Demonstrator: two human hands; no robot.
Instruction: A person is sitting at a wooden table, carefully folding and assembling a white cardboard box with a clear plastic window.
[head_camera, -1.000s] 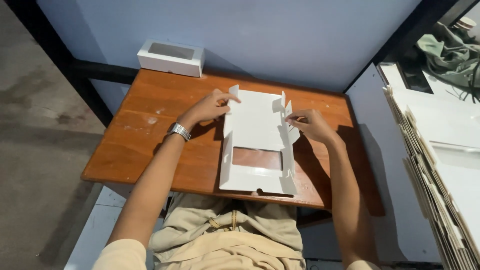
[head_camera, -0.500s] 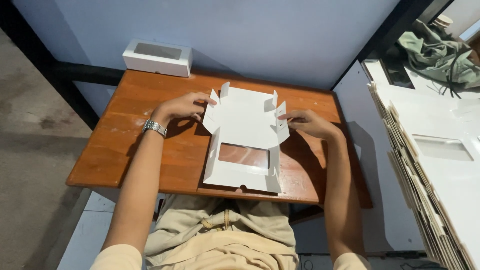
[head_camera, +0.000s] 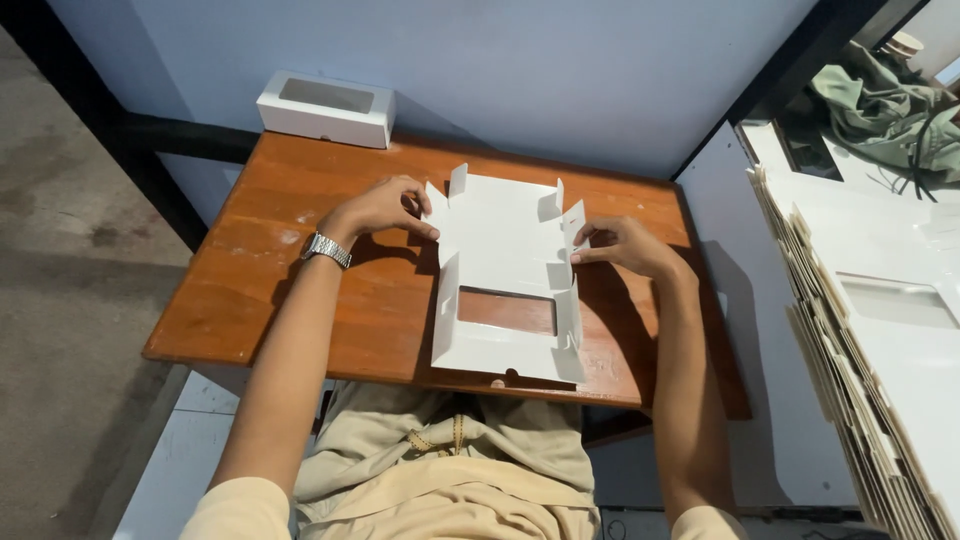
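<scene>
Assembly stands early: left hand (head_camera: 385, 208) and right hand (head_camera: 618, 243) pinch side flaps of flat white carton blank (head_camera: 505, 265) at frame centre, walls unfolded.

Both forearms reach up from six o'clock, splaying slightly apart. The left hand (head_camera: 382, 208) sits at ten o'clock, palm down, knuckles arched, fingertips pointing toward three o'clock. The right hand (head_camera: 618, 244) lies at two o'clock, fingers curled, thumb and forefinger pinched toward nine o'clock. Both wrists stay low.
</scene>
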